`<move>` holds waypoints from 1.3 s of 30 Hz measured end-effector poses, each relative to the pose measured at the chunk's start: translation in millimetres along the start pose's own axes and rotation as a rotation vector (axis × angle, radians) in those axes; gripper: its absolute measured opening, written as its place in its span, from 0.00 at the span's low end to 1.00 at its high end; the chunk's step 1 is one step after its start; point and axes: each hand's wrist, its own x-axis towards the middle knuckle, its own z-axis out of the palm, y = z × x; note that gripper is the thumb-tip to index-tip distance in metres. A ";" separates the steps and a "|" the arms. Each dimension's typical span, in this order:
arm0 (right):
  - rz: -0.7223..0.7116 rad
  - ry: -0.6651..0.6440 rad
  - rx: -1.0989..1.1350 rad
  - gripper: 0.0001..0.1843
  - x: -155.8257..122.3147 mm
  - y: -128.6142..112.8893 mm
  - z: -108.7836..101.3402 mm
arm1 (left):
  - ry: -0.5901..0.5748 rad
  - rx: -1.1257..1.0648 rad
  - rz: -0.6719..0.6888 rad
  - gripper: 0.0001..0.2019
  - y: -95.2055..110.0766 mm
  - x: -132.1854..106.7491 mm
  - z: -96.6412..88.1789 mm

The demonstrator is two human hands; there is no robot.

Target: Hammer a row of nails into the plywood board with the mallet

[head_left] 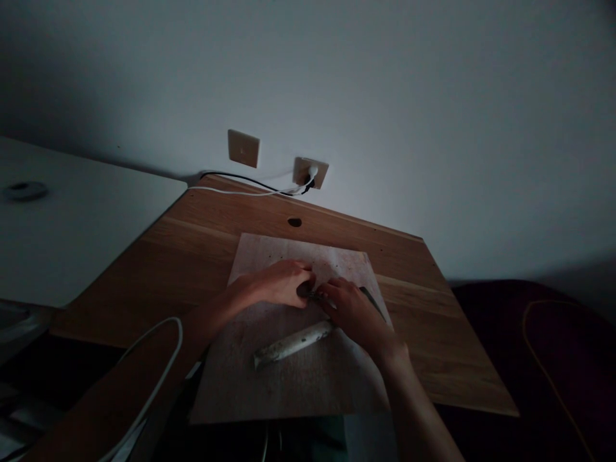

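Both my hands meet over a pale sheet [269,378] spread on a wooden table [202,237]. My left hand [276,282] is curled, its fingertips pinching a small dark object [310,294] that I cannot make out. My right hand [353,311] is closed too, its fingers touching the same small object from the right. A thin dark strip [373,298] shows just past my right hand. A pale speckled stick [293,343] lies on the sheet just in front of my hands, touching the heel of my right hand.
The room is dim. Two wall plates [243,147] sit behind the table; one socket [310,172] has white and black cables plugged in. A white cable [158,366] loops at the table's near left. A white surface [72,224] lies left; dark furniture [529,346] right.
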 end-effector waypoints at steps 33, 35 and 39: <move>-0.067 0.135 0.071 0.04 -4.5 8.7 14.5 | -0.023 0.014 -0.003 0.06 0.2 1.4 -0.1; -0.066 0.127 0.063 0.05 -4.2 9.1 14.9 | -0.025 0.017 0.001 0.06 0.2 1.5 -0.6; -0.086 0.163 0.072 0.06 -4.3 10.1 17.9 | -0.028 0.010 0.003 0.07 -0.9 1.1 -2.6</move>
